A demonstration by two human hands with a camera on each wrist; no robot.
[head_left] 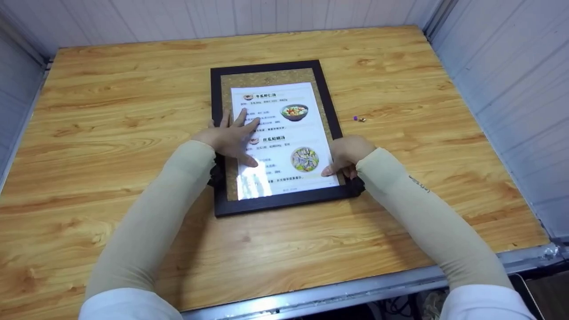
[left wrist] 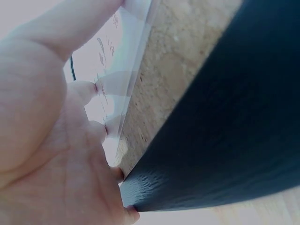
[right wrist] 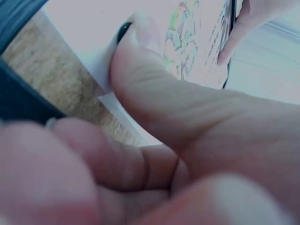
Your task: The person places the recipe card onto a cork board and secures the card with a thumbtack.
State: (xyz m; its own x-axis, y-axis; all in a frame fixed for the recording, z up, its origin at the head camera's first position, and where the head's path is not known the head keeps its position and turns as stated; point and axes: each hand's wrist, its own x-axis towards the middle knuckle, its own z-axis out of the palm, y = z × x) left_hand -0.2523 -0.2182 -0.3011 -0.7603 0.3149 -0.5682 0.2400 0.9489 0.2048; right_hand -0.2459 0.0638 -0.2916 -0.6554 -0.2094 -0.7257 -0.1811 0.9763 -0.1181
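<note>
Left hand (head_left: 229,138) lay spread on the sheet (head_left: 284,133) inside the frame (head_left: 284,200). Right hand (head_left: 350,151) was curled, thumb touching that sheet.

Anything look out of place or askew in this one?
The printed sheet sits off-center, low on the framed corkboard, with more bare cork above it than below. Tiny bits, one purple, lie loose on the table beside it, too small to identify.
</note>
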